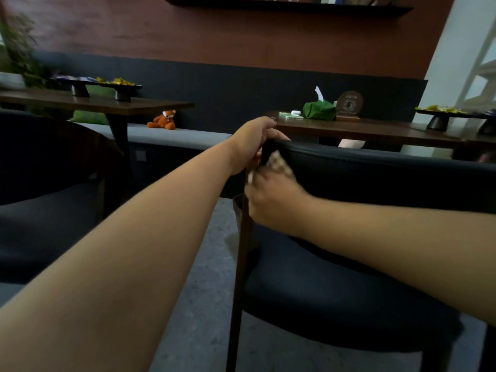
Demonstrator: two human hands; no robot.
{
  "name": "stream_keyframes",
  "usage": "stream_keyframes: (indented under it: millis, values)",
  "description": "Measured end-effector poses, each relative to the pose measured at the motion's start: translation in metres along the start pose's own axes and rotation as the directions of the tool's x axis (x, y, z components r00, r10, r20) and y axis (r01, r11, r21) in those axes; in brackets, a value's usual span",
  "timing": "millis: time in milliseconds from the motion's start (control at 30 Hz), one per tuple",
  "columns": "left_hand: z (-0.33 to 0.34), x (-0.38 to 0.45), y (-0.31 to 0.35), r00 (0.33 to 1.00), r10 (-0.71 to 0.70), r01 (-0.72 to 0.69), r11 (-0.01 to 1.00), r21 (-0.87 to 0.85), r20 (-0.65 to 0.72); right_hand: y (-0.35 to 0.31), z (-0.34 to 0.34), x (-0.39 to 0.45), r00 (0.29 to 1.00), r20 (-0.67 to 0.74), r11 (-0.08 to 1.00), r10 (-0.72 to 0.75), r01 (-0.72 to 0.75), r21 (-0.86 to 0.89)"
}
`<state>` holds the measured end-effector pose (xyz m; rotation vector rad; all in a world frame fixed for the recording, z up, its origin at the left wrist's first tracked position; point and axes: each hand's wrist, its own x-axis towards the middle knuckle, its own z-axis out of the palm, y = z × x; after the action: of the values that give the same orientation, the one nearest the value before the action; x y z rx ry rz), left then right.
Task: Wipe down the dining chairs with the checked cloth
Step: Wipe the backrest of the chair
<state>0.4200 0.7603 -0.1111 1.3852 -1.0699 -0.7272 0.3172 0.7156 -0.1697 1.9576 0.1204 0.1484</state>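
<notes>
Directly ahead of both hands stood the chair (349, 291), its padded backrest (375, 175) running lengthwise away to the right from the end they worked at. At that near end the left hand (252, 142) was closed over the top edge, steadying it. Just below, the right hand (273, 202) was bunched around the checked cloth (279, 163) and pressed it against the backrest's inner face. The right hand was blurred. Judging by this, the rest of the backrest lay rightward, nearer the right arm.
</notes>
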Motion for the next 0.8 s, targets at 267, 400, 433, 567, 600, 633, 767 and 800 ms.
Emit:
stream_keyframes:
  millis: [267,400,433,567,600,633,767,800]
  values:
    - [0.010,-0.004,0.002,0.990,0.092,-0.052,0.947,0.317,-0.111,-0.048,0.028,-0.010,0.982,0.165,0.996,-0.089,0.093,-0.016]
    - [0.007,-0.003,-0.001,0.988,0.154,-0.123,0.846,0.519,-0.017,-0.049,0.010,-0.012,0.991,0.137,0.982,-0.004,-0.021,0.187]
    - [0.006,-0.003,-0.003,0.983,0.181,-0.139,0.865,0.483,-0.041,-0.034,-0.001,-0.017,0.993,-0.060,0.962,0.104,-0.085,0.260]
    - [0.006,0.002,-0.018,0.962,0.254,-0.208,0.921,0.331,-0.100,0.013,0.000,-0.054,0.893,-0.398,0.977,0.211,-0.195,0.081]
    - [0.006,0.001,-0.019,0.961,0.259,-0.217,0.922,0.322,-0.094,0.008,0.006,-0.061,0.894,-0.406,0.980,0.189,-0.200,0.016]
    - [0.007,0.000,-0.019,0.963,0.258,-0.221,0.923,0.316,-0.082,-0.007,0.017,-0.067,0.920,-0.368,0.984,0.133,-0.168,-0.062]
    - [0.008,0.000,-0.020,0.961,0.269,-0.239,0.925,0.295,-0.066,-0.064,0.056,-0.086,0.985,0.036,0.975,-0.167,0.170,-0.146]
    - [0.008,0.002,-0.021,0.958,0.274,-0.238,0.924,0.300,-0.083,-0.065,0.056,-0.085,0.976,0.010,0.972,-0.217,0.217,-0.091]
